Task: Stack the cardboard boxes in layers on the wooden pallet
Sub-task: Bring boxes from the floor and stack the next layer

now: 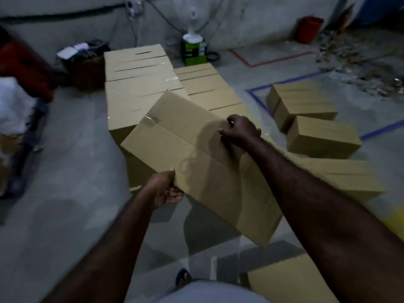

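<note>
A person held a cardboard box [185,138] tilted in the air, just in front of the stack of boxes [135,68]. The left grip [166,190] curled round the box's near edge; the right grip [240,131] clutched its far edge.

light: dim, bluish | shadows: soft patch across box [196,154], darker on floor [72,162] beneath | glare: tape [150,119] glints | blur: soft overall, smeared left edge | distortion: wide-angle bowing at edges
</note>
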Motion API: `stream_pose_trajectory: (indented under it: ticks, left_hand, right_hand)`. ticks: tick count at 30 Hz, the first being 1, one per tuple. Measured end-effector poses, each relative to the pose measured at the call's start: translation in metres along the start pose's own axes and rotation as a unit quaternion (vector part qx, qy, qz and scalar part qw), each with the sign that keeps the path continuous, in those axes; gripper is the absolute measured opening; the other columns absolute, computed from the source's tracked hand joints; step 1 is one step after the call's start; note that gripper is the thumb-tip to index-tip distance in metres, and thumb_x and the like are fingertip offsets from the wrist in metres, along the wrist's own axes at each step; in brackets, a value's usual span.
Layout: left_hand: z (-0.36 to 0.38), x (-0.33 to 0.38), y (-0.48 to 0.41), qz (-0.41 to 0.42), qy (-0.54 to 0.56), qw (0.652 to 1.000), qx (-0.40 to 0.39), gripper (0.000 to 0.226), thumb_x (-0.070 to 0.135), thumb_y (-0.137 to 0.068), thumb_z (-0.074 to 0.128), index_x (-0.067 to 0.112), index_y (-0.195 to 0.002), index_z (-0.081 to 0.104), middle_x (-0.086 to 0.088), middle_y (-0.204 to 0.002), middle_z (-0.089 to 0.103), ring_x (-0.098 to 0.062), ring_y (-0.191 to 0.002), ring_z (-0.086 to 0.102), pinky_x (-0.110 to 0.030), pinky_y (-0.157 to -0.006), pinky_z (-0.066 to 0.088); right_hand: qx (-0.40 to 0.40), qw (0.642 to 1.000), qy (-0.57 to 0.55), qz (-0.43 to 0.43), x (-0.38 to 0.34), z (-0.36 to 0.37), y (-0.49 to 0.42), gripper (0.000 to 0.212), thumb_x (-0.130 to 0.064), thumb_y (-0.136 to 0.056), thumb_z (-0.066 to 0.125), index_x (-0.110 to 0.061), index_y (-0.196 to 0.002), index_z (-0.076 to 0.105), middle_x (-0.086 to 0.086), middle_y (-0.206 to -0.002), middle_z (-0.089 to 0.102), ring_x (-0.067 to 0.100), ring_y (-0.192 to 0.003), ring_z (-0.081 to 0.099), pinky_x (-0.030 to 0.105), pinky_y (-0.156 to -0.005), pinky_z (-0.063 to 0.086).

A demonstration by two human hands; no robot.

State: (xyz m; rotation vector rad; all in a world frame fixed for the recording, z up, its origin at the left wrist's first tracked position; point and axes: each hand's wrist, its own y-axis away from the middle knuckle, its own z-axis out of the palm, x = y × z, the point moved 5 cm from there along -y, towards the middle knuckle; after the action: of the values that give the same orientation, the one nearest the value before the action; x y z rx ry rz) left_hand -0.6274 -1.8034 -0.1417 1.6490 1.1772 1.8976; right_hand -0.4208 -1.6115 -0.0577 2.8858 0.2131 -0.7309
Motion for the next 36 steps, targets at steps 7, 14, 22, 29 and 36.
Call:
stream_pose_trajectory:
  ticks: [7, 14, 22, 29, 36]
  left_hand:
    - [-0.062, 0.023, -0.019, 0.018, 0.097, 0.992, 0.077, 0.034, 0.04, -0.101, 0.052, 0.009, -0.113, 0.057, -0.014, -0.091, 0.064, -0.025, -0.075, 0.063, -0.033, -0.058, 0.055]
    - [-0.075, 0.08, -0.043, 0.101, -0.301, 0.917, 0.241, 0.048, 0.006, -0.093, 0.056, 0.017, -0.139, 0.044, -0.011, -0.12, 0.062, -0.028, -0.107, 0.061, -0.048, -0.097, 0.045]
    - [-0.088, 0.085, -0.146, -0.012, 0.048, 0.967, 0.252, 0.07, 0.04, -0.08, 0.072, 0.015, -0.134, 0.034, -0.014, -0.109, 0.065, -0.02, -0.067, 0.061, -0.018, -0.045, 0.041]
    - [-0.065, 0.11, -0.215, -0.097, 0.178, 0.939, 0.278, 0.097, 0.05, -0.067, 0.07, 0.021, -0.148, 0.024, -0.016, -0.114, 0.064, -0.034, -0.091, 0.068, -0.018, -0.045, 0.041]
    - [-0.058, 0.117, -0.276, -0.117, 0.23, 0.92, 0.295, 0.111, 0.062, -0.051, 0.065, 0.038, -0.149, 0.02, -0.016, -0.137, 0.056, -0.04, -0.12, 0.059, -0.056, -0.096, 0.048]
  right_hand:
    - [-0.076, 0.995, 0.041, -0.055, -0.095, 0.07, -0.057, 0.06, -0.063, -0.084, 0.061, -0.026, -0.131, 0.055, 0.006, -0.132, 0.056, 0.032, -0.118, 0.056, 0.05, -0.1, 0.043]
    - [-0.157, 0.974, 0.11, -0.124, -0.148, 0.146, -0.122, 0.07, -0.066, -0.082, 0.064, -0.032, -0.14, 0.044, 0.007, -0.139, 0.054, 0.033, -0.127, 0.051, 0.051, -0.103, 0.039]
    - [-0.241, 0.923, 0.182, -0.238, -0.199, 0.218, -0.242, 0.071, -0.064, -0.084, 0.063, -0.022, -0.139, 0.046, 0.012, -0.138, 0.054, 0.035, -0.126, 0.051, 0.055, -0.103, 0.04]
    - [-0.285, 0.874, 0.25, -0.305, -0.211, 0.274, -0.311, 0.073, -0.065, -0.084, 0.059, -0.02, -0.139, 0.042, 0.012, -0.144, 0.048, 0.037, -0.131, 0.042, 0.051, -0.104, 0.039]
    - [-0.277, 0.849, 0.269, -0.359, -0.212, 0.312, -0.356, 0.077, -0.064, -0.084, 0.058, -0.017, -0.141, 0.036, 0.014, -0.142, 0.046, 0.037, -0.13, 0.04, 0.05, -0.102, 0.038]
